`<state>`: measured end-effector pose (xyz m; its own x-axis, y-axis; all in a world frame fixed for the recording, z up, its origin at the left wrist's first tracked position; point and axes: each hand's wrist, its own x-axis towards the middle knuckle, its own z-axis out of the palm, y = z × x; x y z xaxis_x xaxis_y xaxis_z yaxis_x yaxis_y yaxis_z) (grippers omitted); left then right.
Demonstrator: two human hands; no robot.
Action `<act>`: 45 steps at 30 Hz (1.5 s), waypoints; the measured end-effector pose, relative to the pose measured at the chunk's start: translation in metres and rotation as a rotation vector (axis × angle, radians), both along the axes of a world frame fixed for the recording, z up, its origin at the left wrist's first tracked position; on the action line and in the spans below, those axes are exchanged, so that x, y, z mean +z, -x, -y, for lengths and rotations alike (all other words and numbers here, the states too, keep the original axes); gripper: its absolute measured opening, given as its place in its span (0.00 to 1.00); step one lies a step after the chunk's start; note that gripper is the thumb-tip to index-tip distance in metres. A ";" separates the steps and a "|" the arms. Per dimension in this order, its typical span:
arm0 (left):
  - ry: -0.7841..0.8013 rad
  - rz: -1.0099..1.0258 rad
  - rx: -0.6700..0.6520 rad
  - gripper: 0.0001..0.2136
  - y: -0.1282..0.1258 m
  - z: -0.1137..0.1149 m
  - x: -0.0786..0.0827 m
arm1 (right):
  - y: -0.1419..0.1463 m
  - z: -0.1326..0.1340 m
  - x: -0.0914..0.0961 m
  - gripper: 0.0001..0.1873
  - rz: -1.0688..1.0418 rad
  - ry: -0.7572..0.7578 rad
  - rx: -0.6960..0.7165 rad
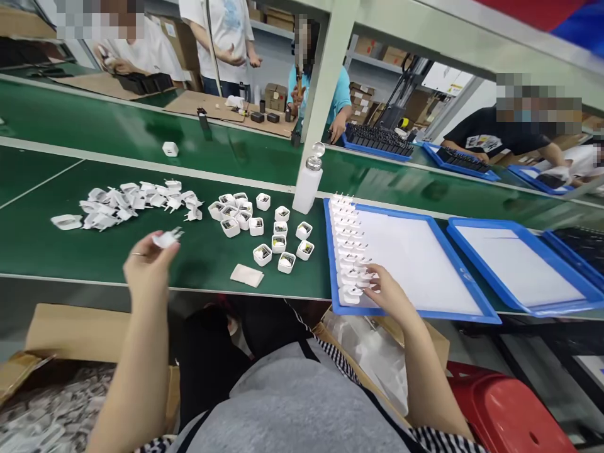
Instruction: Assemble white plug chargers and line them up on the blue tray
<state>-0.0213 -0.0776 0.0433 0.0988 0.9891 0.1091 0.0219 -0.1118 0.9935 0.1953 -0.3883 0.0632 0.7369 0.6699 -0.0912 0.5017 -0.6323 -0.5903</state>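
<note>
My left hand (150, 261) is raised over the near edge of the green bench, pinching a white plug cover (166, 239) with two metal prongs pointing right. Beyond it lies a loose heap of similar white plug covers (111, 207). My right hand (389, 292) is at the left side of a blue-rimmed tray (419, 313), its thumb and fingers closed around a white plug (366, 280) near the front of a column of plugs (346, 229). Between my hands stand several small open white housings (279, 243) with parts showing inside.
A white pump bottle (307, 189) stands by the upright post, and a folded cloth (247, 275) lies near the bench edge. Another blue tray (523, 264) is at right. A conveyor (226, 148) runs behind, with co-workers beyond. Below are a carton (78, 330) and red stool (514, 409).
</note>
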 end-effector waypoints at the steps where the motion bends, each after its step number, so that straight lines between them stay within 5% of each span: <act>1: 0.035 0.064 -0.024 0.15 -0.001 0.005 -0.004 | 0.002 0.001 -0.002 0.27 -0.012 -0.072 -0.060; 5: 0.195 0.244 -0.238 0.18 -0.015 0.032 -0.010 | 0.006 0.007 0.012 0.30 -0.235 -0.522 -0.094; 8: 0.273 0.295 -0.402 0.19 -0.024 0.049 -0.006 | 0.009 0.002 0.028 0.42 -0.470 -0.760 -0.024; 15: 0.370 0.259 -0.606 0.18 -0.037 0.075 0.012 | 0.011 -0.023 0.038 0.49 -0.526 -0.705 0.010; 18: 0.392 0.233 -0.683 0.18 -0.042 0.085 0.014 | 0.011 -0.028 0.038 0.44 -0.576 -0.728 0.063; 24: 0.408 0.156 -0.826 0.18 -0.055 0.101 0.016 | 0.013 -0.035 0.040 0.30 -0.521 -0.539 0.058; 27: 0.394 0.136 -0.949 0.19 -0.064 0.110 0.019 | 0.017 -0.040 0.038 0.32 -0.535 -0.651 0.181; 31: 0.289 0.033 -1.055 0.19 -0.075 0.124 0.027 | 0.031 -0.054 0.035 0.22 -0.464 -0.680 0.429; 35: 0.088 -0.060 -1.027 0.19 -0.074 0.132 0.033 | 0.044 -0.071 0.029 0.09 -0.363 -0.630 0.329; 38: -0.061 -0.115 -0.932 0.21 -0.069 0.129 0.030 | 0.045 -0.080 0.023 0.08 -0.550 -0.764 0.186; 45: -0.475 -0.841 -0.527 0.17 -0.081 0.113 0.000 | 0.044 -0.085 0.024 0.14 -0.963 -0.880 0.094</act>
